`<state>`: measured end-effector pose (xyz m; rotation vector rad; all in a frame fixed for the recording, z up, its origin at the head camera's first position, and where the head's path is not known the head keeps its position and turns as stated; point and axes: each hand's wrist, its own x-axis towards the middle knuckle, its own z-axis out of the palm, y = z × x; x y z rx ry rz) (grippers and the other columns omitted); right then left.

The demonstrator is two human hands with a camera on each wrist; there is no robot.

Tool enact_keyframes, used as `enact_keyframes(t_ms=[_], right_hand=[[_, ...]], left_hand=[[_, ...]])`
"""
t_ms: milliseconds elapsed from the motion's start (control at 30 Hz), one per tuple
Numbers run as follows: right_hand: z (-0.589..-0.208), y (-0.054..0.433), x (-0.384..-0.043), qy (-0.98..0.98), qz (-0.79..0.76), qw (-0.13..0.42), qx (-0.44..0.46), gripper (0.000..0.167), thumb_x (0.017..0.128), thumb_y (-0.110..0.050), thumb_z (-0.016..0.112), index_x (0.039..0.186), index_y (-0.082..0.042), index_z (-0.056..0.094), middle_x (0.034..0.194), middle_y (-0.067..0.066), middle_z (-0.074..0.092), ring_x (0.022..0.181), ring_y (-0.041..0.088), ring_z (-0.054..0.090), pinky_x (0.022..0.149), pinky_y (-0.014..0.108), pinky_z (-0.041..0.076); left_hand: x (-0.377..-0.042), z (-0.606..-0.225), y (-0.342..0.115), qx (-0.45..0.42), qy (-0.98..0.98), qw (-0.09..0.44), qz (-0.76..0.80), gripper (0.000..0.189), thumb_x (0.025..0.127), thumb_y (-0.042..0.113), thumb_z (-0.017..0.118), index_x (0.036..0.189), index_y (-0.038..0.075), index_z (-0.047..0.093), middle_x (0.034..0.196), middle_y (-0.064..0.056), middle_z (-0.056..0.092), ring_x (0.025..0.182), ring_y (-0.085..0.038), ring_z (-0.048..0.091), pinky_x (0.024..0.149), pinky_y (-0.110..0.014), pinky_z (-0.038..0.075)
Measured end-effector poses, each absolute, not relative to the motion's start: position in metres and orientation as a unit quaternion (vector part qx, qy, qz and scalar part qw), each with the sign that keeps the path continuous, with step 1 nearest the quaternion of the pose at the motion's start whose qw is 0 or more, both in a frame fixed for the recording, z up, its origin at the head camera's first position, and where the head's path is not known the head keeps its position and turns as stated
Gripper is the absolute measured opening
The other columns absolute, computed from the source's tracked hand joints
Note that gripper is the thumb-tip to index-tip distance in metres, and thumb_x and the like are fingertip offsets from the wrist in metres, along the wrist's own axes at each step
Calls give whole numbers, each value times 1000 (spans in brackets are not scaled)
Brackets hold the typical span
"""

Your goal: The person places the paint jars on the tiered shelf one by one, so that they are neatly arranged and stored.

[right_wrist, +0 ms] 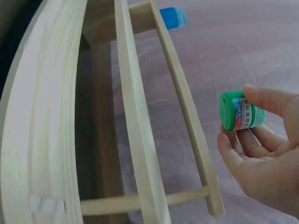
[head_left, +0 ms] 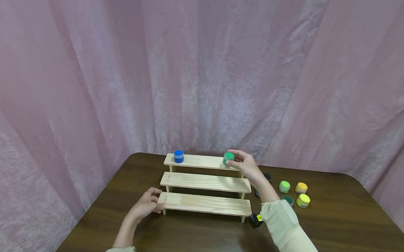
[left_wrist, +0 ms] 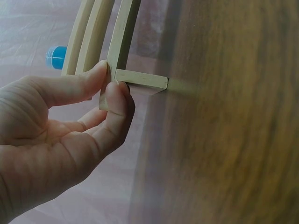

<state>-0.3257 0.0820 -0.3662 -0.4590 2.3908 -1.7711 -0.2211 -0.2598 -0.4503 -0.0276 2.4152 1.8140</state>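
A three-tier wooden stand (head_left: 205, 182) rests on the dark table. My left hand (head_left: 146, 204) pinches the left end of its lowest shelf (left_wrist: 119, 51) between thumb and fingers. Over at the top shelf's right end, my right hand (head_left: 245, 164) holds a small green paint jar (head_left: 228, 159) between thumb and fingers. In the right wrist view this jar (right_wrist: 240, 110) shows a printed label and appears apart from the shelf. A blue paint jar (head_left: 178, 156) stands on the top shelf near its left end.
Right of the stand are a light green jar (head_left: 284, 186), an orange-yellow jar (head_left: 301, 188), a yellow jar (head_left: 303, 200) and a dark green jar (head_left: 287, 200), partly behind the right sleeve. Dark jars are partly hidden by the right forearm. A pink curtain (head_left: 203, 74) hangs behind the table.
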Motion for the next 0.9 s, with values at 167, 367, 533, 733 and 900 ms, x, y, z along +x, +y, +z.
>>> enact_keyframes(t_ms=[167,367,533,733,900], right_hand=[[-367,72,-331,784,-600,66,-144,54,93,-19,66,142,-9,48,139,17,54,125,30,54,106,42,46],[-370,58,-333,783,-603,73,-134,53,92,-16,66,142,-9,49,140,17,53,128,32,52,110,46,43],[-372,44,-335,782,-604,71,-138,52,92,-14,66,141,-8,50,140,17,54,127,33,53,110,47,42],[-373,28,-339,785,-601,65,-139,51,91,-13,67,139,-7,52,137,16,57,126,32,54,107,45,46],[-375,19,-342,790,-595,54,-136,50,89,-13,69,137,-8,54,133,15,60,122,30,57,103,43,48]], left_hand=[[-221,-449,-259,-14,801,59,596,53,84,-11,63,129,-16,35,80,-13,60,68,-17,59,64,-27,54],[-220,-449,-257,-13,800,60,597,54,85,-11,63,129,-17,34,80,-13,60,68,-16,59,63,-27,54],[-219,-449,-257,-8,802,62,594,54,85,-10,63,130,-17,33,81,-14,60,69,-16,59,64,-29,55],[-220,-451,-257,-10,803,59,594,55,85,-11,63,130,-17,33,81,-15,59,69,-17,58,64,-30,56],[-221,-451,-258,-13,804,58,591,55,85,-10,63,131,-17,33,81,-15,59,69,-17,59,65,-30,55]])
